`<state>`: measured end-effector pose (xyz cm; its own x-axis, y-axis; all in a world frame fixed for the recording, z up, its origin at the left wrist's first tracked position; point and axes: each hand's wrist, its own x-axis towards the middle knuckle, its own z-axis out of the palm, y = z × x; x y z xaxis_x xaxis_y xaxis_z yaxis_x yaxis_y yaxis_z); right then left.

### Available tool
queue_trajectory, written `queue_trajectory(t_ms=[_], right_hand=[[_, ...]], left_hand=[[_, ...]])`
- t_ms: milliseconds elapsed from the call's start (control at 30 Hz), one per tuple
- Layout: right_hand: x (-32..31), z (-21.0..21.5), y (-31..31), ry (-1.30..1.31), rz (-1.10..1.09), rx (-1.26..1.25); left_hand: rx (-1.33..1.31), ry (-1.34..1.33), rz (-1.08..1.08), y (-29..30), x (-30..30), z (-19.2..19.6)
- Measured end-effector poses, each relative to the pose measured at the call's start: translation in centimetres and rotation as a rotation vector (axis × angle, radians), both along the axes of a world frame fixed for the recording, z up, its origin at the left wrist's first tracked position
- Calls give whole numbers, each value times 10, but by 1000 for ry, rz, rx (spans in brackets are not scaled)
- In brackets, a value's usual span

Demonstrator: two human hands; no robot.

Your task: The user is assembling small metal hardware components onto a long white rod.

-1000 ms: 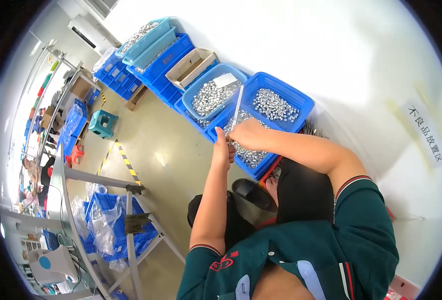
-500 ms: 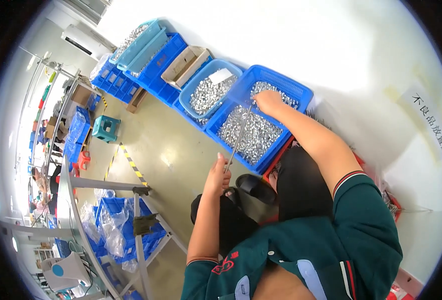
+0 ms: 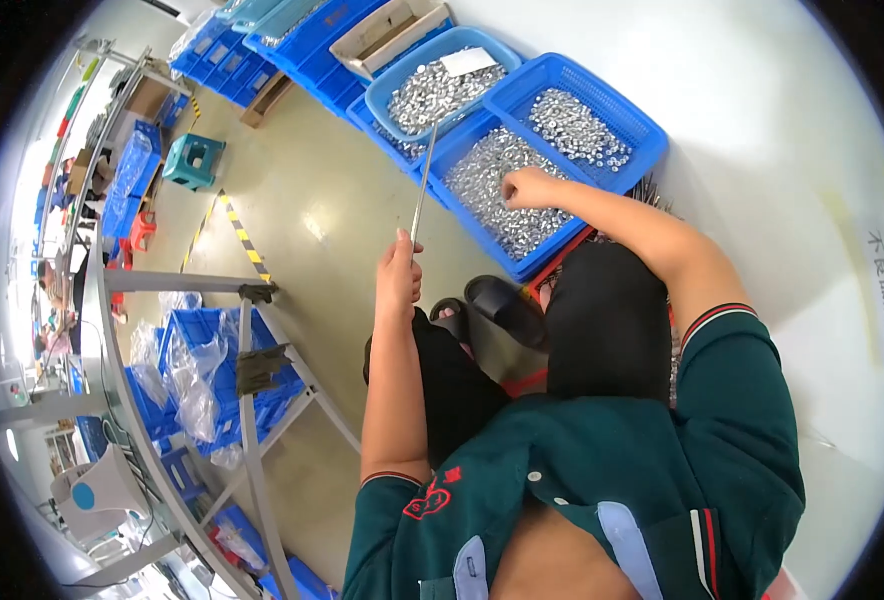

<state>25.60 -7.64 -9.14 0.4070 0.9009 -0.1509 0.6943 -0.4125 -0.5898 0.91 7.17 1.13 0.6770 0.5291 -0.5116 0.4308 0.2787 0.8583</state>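
My left hand (image 3: 397, 278) is closed around the lower end of a thin metal rod (image 3: 424, 185), which points up and away, its far end apart from my right hand. My right hand (image 3: 530, 188) is closed, fingertips bent down over a blue bin (image 3: 507, 268) full of small silvery metal parts (image 3: 492, 180). Whether anything sits between those fingers is hidden. Just beyond, a blue perforated basket (image 3: 642, 135) holds small ring-like metal pieces (image 3: 577, 128).
A light-blue basin (image 3: 387, 80) of metal parts with a white paper slip (image 3: 468, 61) stands left of the basket. Beyond it are a wooden box (image 3: 387, 38) and stacked blue crates (image 3: 312, 60). A metal-framed table (image 3: 252, 400) and a teal stool (image 3: 194, 160) are left.
My right hand has come back from the basket to over the nearer bin. The rod's far end, formerly close to my right hand, has swung left away from it. The whole view has shifted.
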Motion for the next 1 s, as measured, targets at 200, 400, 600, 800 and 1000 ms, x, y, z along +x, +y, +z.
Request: queue_trajectory(t_ms=[200,400,600,800,1000], right_hand=[[-34,-20,-8,-273,232,102],[-42,-26,-7,-537,402,107],[-29,-54,6,-604,363,82],[-29,-42,20,-448,142,-49],[1,-25,32,907,-660,187]], left_hand=[[0,-11,74,13,-13,4],[3,4,73,13,-12,10],[16,-15,65,12,-10,9],[49,-5,87,16,-18,5],[31,-32,69,13,-14,9]])
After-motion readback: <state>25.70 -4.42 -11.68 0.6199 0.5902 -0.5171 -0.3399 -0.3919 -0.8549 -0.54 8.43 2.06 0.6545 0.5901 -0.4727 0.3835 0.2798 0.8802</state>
